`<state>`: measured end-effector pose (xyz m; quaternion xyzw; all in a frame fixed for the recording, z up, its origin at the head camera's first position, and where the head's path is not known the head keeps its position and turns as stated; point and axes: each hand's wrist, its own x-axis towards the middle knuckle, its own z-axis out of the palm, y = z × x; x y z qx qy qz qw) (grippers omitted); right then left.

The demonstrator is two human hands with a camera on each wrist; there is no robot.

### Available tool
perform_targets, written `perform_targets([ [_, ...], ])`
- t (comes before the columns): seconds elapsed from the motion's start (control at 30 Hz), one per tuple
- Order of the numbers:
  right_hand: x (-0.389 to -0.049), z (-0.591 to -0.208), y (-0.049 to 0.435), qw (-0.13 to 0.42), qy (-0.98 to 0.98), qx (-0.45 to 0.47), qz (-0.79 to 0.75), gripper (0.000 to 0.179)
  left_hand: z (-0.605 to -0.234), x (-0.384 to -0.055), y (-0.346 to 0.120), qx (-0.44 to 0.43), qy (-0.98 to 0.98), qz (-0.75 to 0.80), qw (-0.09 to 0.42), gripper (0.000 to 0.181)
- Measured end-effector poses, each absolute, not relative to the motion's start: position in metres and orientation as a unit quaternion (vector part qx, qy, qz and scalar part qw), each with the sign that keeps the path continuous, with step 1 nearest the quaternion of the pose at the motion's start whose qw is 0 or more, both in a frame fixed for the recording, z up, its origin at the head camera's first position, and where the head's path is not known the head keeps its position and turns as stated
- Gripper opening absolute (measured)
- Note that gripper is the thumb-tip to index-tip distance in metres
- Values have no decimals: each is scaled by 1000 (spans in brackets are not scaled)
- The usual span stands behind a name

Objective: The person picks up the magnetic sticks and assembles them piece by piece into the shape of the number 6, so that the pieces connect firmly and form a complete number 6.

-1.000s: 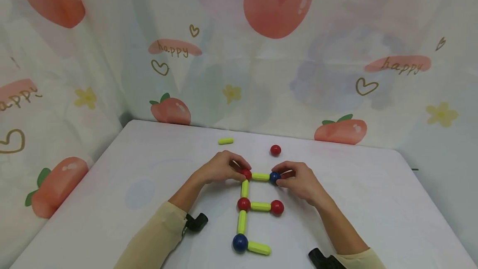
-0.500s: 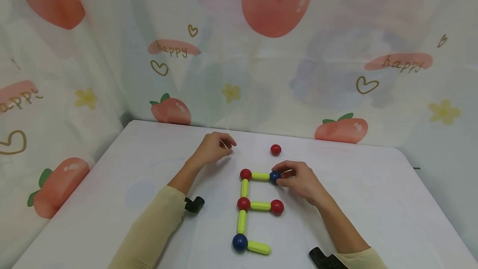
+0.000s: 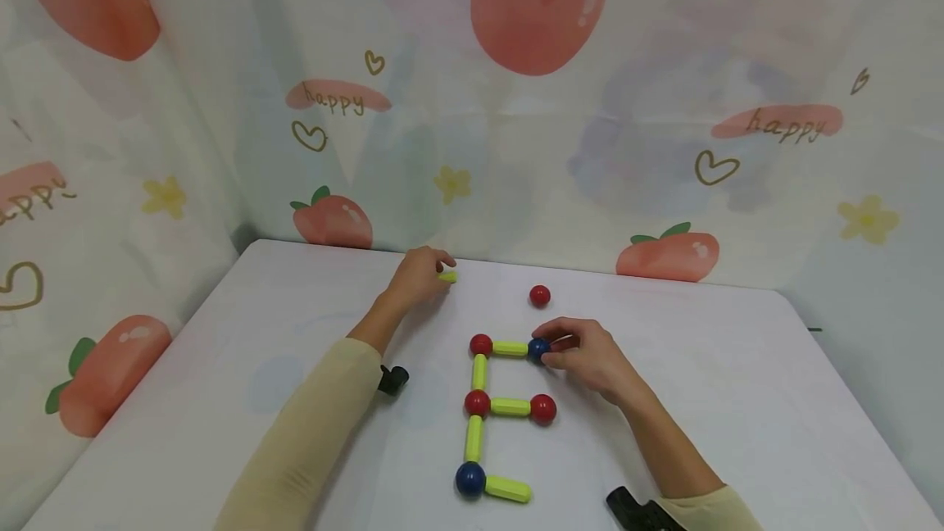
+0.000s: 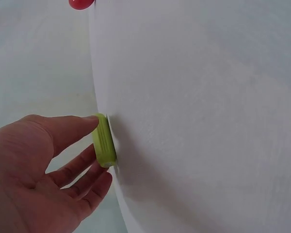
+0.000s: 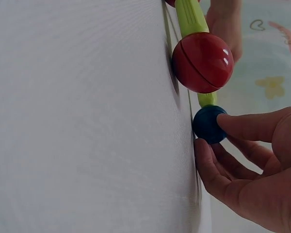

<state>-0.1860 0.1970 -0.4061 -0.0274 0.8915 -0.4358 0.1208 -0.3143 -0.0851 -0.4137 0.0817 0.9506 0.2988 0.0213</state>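
Note:
At the back of the table, my left hand [image 3: 419, 275] pinches a yellow-green magnetic rod [image 4: 105, 141]. Its thumb lies on one end of the rod, and the fingers are behind it, partly hidden. My right hand [image 3: 590, 357] holds a blue ball [image 5: 209, 124] between thumb and fingers. That ball joins a rod [image 3: 510, 348] leading to a red ball [image 3: 481, 345], the upper corner of an E-like figure. Below come a middle red ball [image 3: 477, 403], a side rod [image 3: 510, 407] ending in another red ball [image 3: 542, 409], and a lower blue ball [image 3: 470, 479] with a rod [image 3: 508, 489].
A loose red ball [image 3: 540, 296] lies on the white table [image 3: 708, 400] behind the figure, between the hands. A printed cloth [image 3: 516, 154] hangs along the table's back edge and left side. Black cameras [image 3: 394, 380] sit on both wrists.
My left hand has let go of the upper red ball, moved back and left, and taken hold of the loose rod. The right hand stays on the blue ball.

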Motion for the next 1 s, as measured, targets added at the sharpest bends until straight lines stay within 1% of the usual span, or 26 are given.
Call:
perform_targets([
  [0.2,-186,-406,196,119,892,-27,-436,34,-418,-319,-84,96,950,296,24,27],
  [0.37,-186,-407,195,116,892,-27,-436,33,-417,-317,-85,103,949,296,22,27],
  [0.7,-187,-408,195,116,893,-27,-433,33,-414,-305,-84,80,942,326,5,27],
  [1.0,-187,-408,196,117,893,-24,-434,32,-410,-289,-81,77,920,384,-3,23],
])
